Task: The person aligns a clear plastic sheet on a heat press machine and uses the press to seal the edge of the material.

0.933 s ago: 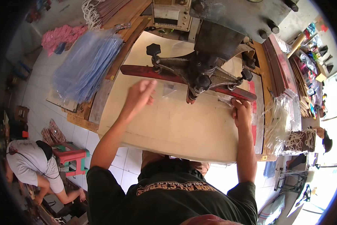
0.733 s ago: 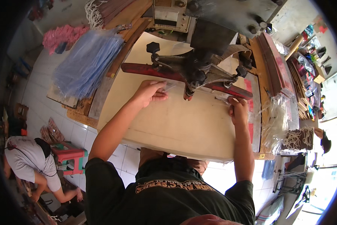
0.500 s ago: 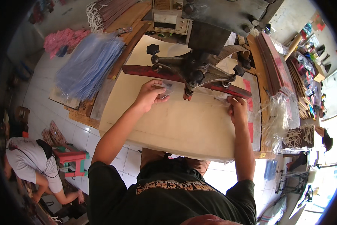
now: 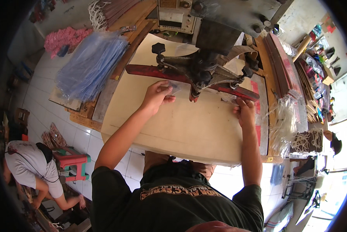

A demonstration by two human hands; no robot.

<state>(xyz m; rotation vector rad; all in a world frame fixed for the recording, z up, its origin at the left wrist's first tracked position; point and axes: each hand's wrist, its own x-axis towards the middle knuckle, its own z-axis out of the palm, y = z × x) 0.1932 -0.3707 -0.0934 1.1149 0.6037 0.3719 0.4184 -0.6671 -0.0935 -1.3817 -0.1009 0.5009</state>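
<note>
My left hand (image 4: 158,97) pinches the near left corner of a clear plastic sheet (image 4: 176,88) between thumb and fingers. Its far part runs under the long red bar (image 4: 158,74) of a press machine (image 4: 206,63). Toward the bar's right end, my right hand (image 4: 244,110) has its fingers curled at the sheet's other end, close below the bar. How much of the sheet it grips is partly hidden by the fingers. Both hands rest over the pale tan board (image 4: 173,129) that covers the worktable. The sheet's outline is hard to see against the board.
A stack of bluish clear plastic sheets (image 4: 94,63) lies left of the board. Brown flat bundles (image 4: 280,63) and clear plastic strips (image 4: 283,121) line the right side. A control box (image 4: 176,17) stands behind. A person (image 4: 34,166) bends by a red and green stool (image 4: 73,164) at lower left.
My left hand has shifted slightly right and away from me with the plastic corner. My right hand stays nearly in place, its fingers a little changed. The press bar looks unmoved.
</note>
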